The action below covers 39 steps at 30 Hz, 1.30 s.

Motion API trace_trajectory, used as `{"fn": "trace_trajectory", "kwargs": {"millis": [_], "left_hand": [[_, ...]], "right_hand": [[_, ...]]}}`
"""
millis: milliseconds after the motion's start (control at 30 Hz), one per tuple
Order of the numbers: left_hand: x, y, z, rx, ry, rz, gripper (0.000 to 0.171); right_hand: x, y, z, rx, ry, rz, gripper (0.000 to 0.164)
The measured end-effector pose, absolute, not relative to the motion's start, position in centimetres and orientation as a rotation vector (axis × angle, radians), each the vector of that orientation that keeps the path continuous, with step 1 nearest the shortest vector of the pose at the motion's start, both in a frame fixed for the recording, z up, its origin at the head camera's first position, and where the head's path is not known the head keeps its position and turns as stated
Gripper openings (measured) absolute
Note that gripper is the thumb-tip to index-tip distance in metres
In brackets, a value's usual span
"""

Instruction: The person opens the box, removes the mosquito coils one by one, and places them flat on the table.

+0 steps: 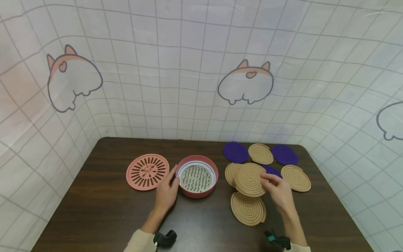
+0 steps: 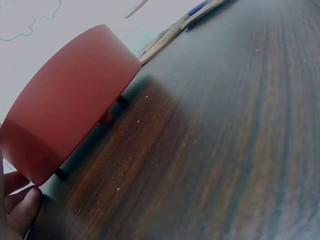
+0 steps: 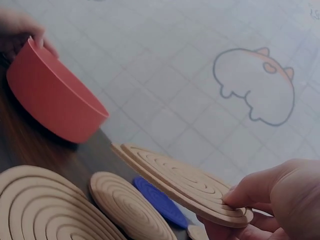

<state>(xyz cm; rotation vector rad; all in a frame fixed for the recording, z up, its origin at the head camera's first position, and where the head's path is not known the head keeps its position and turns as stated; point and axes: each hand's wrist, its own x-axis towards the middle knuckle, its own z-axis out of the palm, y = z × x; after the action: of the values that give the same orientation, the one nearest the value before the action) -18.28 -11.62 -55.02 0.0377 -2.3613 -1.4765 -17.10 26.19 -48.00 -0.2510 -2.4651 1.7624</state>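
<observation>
My left hand (image 1: 167,190) holds the left side of a round red mosquito-coil holder (image 1: 196,194). Inside the holder is a pale ring around a disc with many small raised points. In the right wrist view, left-hand fingers reach over the holder's rim (image 3: 75,85). With thumb and fingers my right hand (image 1: 279,192) pinches the edge of a tan mosquito coil (image 1: 250,179), raised over the others and seen tilted in the right wrist view. Beneath it, another tan coil (image 1: 231,173) and a purple coil (image 1: 271,170) are partly hidden.
A pink slotted lid (image 1: 138,176) lies left of the holder. More coils lie on the right: purple ones (image 1: 235,152) (image 1: 284,154) and tan ones (image 1: 261,154) (image 1: 296,178) (image 1: 248,209). A white gridded curtain (image 1: 176,87) borders the dark wooden table (image 1: 104,203).
</observation>
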Motion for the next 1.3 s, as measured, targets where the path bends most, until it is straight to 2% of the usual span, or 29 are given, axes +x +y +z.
{"fn": "trace_trajectory", "kwargs": {"millis": [467,867,1300], "left_hand": [[-18.3,-11.4,-55.1,0.019,-2.359,-1.435,0.045],[-18.3,-11.5,-55.0,0.036,-2.364,-1.449,0.045],[-18.3,-11.4,-55.0,0.069,-2.381,-1.469,0.045]], "right_hand": [[-15.9,28.6,-48.8,-0.32,-2.44,1.716,0.035],[-14.7,30.6,-49.3,-0.506,-2.431,1.66,0.039],[-13.4,33.0,-50.2,-0.625,-2.399,1.63,0.035]]}}
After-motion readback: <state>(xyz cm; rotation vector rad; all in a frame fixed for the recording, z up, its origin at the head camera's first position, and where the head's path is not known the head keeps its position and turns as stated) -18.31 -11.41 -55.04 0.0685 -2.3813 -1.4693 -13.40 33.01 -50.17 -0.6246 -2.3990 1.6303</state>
